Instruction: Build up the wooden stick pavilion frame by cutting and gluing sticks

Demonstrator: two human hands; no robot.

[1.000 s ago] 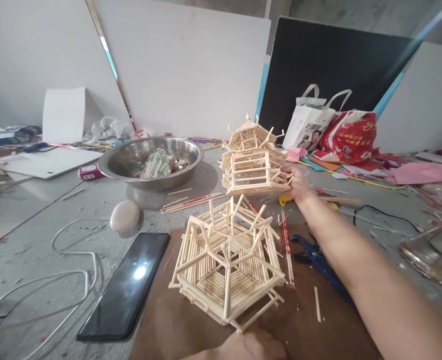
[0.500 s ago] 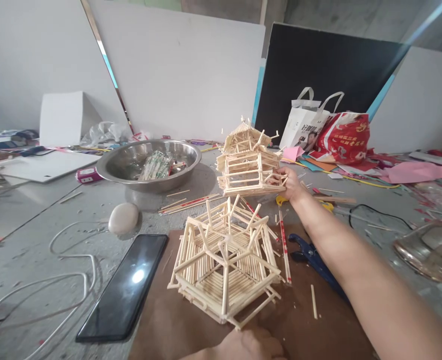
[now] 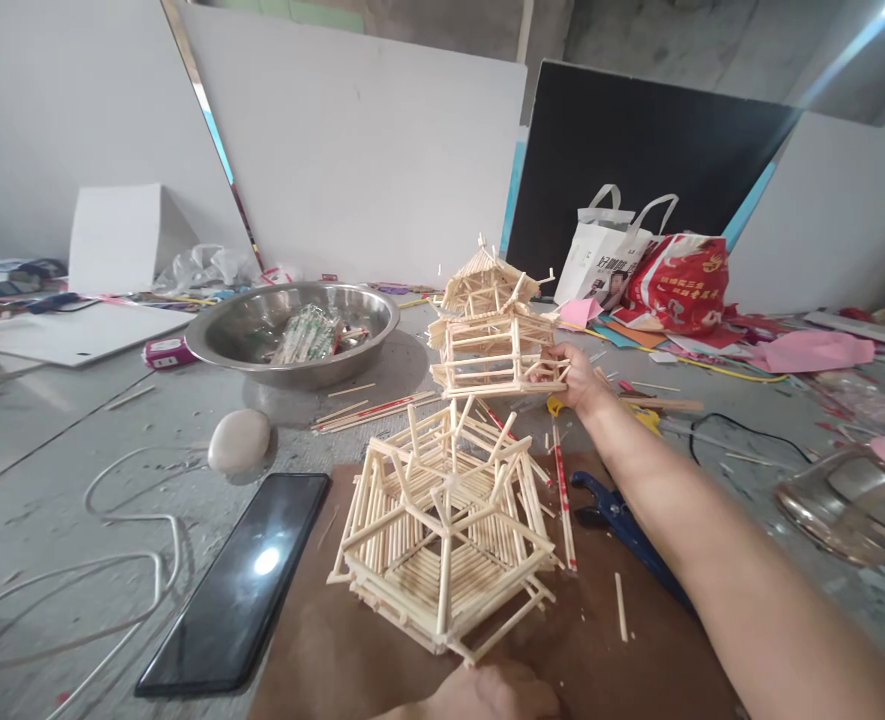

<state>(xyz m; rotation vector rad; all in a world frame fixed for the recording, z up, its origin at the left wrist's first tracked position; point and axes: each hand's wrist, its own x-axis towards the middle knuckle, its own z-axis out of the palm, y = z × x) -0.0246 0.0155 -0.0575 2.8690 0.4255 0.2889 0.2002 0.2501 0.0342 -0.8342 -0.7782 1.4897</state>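
A pagoda model [image 3: 479,350] built of thin wooden sticks stands upright at mid-view, its peaked roof on top. My right hand [image 3: 578,376] grips its right lower edge, thumb and fingers closed on the sticks. Nearer to me, a six-sided stick frame [image 3: 446,530] with upright spokes rests on a brown board [image 3: 299,640]. At the bottom edge, my left hand [image 3: 498,692] lies against the near corner of this frame, its fingers curled and partly cut off by the picture edge. Whether those fingers pinch a stick is hidden.
Blue pliers [image 3: 622,525] lie right of the frame, under my right forearm. To the left are a black phone [image 3: 236,585], a pale stone-like object [image 3: 239,440] and a white cable [image 3: 168,540]. Behind are a steel basin [image 3: 292,370], loose sticks and a red bag [image 3: 674,285].
The whole view has shifted slightly, with things sitting a little further left. My right hand keeps its hold on the pagoda model, and my left hand stays at the frame's near corner.
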